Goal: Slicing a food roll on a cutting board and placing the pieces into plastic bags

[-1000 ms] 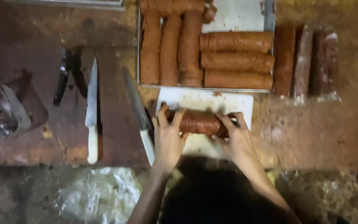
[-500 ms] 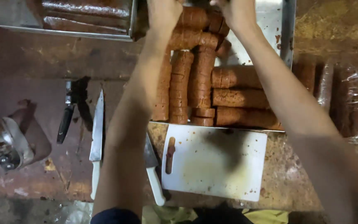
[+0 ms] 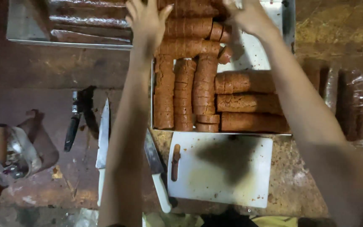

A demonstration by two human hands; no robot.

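a: where do the rolls [image 3: 190,44] sit?
b: far end of the tray [image 3: 288,25]. the left hand [image 3: 148,19] hovers spread, gripping nothing; the right hand [image 3: 248,14] rests on them, grip unclear.
a: best handling?
b: probably pressing them snug, gently, ends level.

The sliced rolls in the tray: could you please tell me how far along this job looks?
Done: several sliced rolls lie packed in the metal tray. In hand: the left hand and right hand reach to the rolls at the tray's far end; the cutting board is bare. Left: wrapped rolls wait beside the tray.
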